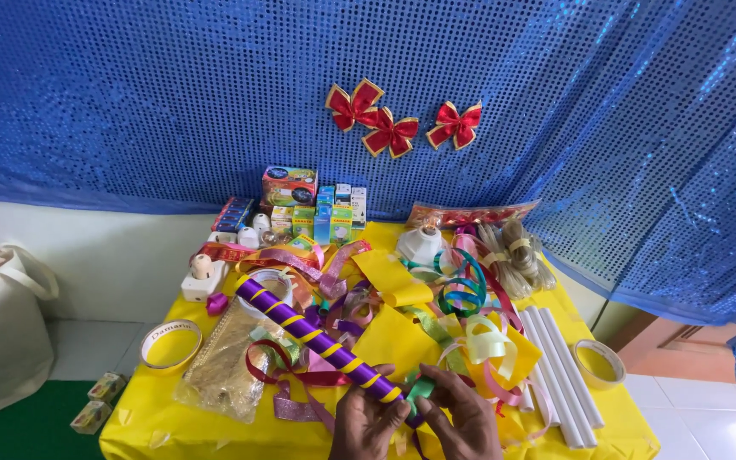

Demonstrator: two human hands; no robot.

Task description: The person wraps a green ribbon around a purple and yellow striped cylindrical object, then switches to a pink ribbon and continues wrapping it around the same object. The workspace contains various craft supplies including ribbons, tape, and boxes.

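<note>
Holding a purple tube [321, 341] wound with a yellow spiral stripe, I had both hands low at the near edge of a yellow table [606, 426]. My left hand [366, 422] had its fingers curled shut around the tube's near end. My right hand [462, 417] pinched a bit of green ribbon [420, 388] against that same end, thumb and fingers closed on it. The tube slanted up and away to the left, its far end lying over a roll of white tape [278, 285].

I judged the ribbon could slip from so small a pinch. The tube's far end could also drag through the heap of curled ribbons [462, 328] and tangle them, or nudge the tape.

My palms and wrists were cut off by the bottom of the frame. I could not tell whether the green ribbon was stuck to the tube or merely pressed on it, or how far it ran beneath my fingers.
</note>
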